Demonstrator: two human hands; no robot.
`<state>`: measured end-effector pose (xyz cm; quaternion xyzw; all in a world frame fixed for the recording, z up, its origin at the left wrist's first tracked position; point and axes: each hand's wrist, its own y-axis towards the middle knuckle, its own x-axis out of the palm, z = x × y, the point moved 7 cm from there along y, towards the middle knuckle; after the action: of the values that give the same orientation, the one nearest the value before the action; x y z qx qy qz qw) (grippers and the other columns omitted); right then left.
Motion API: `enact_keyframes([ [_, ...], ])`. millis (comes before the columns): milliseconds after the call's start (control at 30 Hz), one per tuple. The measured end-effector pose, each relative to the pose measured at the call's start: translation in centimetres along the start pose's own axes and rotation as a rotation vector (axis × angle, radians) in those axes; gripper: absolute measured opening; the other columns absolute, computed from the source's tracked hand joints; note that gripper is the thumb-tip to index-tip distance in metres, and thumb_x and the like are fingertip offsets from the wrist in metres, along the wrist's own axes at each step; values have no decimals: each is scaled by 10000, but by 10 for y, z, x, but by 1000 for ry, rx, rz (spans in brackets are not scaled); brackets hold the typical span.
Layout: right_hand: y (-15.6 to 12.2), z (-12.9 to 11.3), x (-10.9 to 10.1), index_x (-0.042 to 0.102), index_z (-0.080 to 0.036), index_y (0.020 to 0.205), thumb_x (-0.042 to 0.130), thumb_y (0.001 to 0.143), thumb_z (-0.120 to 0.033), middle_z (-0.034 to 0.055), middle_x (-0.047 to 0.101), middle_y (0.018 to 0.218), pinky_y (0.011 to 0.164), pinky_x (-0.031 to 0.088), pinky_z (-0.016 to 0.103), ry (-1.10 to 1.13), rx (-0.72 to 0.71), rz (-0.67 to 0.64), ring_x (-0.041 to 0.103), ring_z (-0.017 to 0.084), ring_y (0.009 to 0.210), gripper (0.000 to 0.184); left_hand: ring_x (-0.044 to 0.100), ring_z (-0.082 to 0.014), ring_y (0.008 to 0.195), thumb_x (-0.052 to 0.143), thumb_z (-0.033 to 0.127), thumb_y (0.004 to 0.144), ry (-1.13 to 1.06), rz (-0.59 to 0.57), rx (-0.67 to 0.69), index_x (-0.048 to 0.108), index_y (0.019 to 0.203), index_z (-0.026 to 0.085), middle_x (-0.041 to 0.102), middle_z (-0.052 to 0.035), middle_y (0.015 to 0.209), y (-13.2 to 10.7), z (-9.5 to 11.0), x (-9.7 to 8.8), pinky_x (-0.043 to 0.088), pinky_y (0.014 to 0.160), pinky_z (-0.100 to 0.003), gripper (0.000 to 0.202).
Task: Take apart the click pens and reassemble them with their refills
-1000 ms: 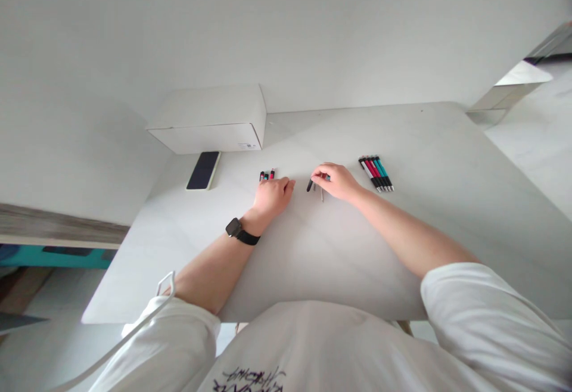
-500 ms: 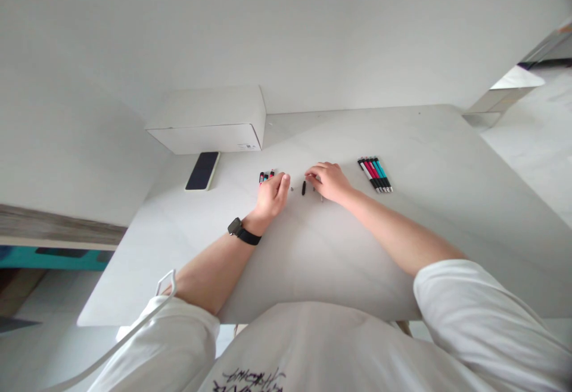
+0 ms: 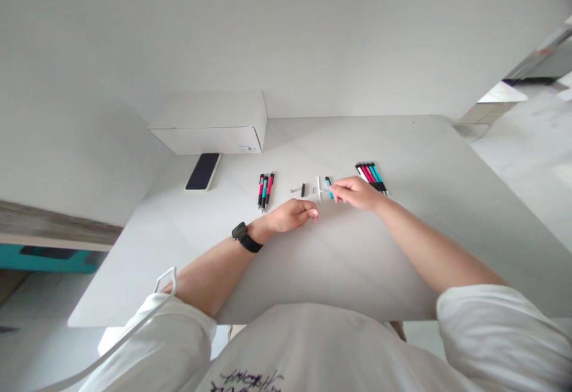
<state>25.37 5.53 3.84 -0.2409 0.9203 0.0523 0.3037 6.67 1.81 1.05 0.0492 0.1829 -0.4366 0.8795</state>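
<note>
My left hand [image 3: 292,215] is closed over the table with its fingers curled. Whether anything is inside it is hidden. My right hand [image 3: 355,192] has its fingers pinched together at the edge of a teal pen barrel [image 3: 328,183]; what they grip is too small to make out. Left of that barrel lies a thin white refill [image 3: 319,188]. Beside it are a short black pen grip [image 3: 303,190] and small metallic bits [image 3: 313,190]. A small grey piece [image 3: 294,190] lies farther left.
Three pens [image 3: 266,191] in red and teal lie at left. A row of several pens [image 3: 370,176] is partly behind my right hand. Farther left are a phone [image 3: 203,171] and a white box [image 3: 210,124] against the wall. A black watch [image 3: 246,237] circles my left wrist.
My left hand has moved right and nearer to me, uncovering the three pens. My right hand has shifted right, baring the white refill and the teal barrel.
</note>
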Motion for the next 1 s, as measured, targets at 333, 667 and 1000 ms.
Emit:
enact_keyframes([
  [333,-15,25,55,729,-227,829,579,968,-629,4,685,711,624,451,289,171,64,-152,590,159,645,451,651,-134,659,578,523,1003,-162,-44,-10,763,1056,195,785,-79,924,3,-2,4,499,602,-246,380],
  [667,-20,38,54,677,-219,767,763,842,-643,40,736,743,615,487,293,298,98,-131,658,178,664,439,609,-149,626,535,513,1043,254,645,-8,674,737,178,691,-43,688,-12,-13,-58,452,624,-278,475],
  [1000,-5,-23,7,743,-292,1196,561,1035,-343,52,761,1052,815,522,350,-260,-297,243,669,203,853,248,625,-315,1080,588,301,996,967,668,-135,664,1195,219,690,-133,1148,-7,-15,-60,460,926,-440,229],
])
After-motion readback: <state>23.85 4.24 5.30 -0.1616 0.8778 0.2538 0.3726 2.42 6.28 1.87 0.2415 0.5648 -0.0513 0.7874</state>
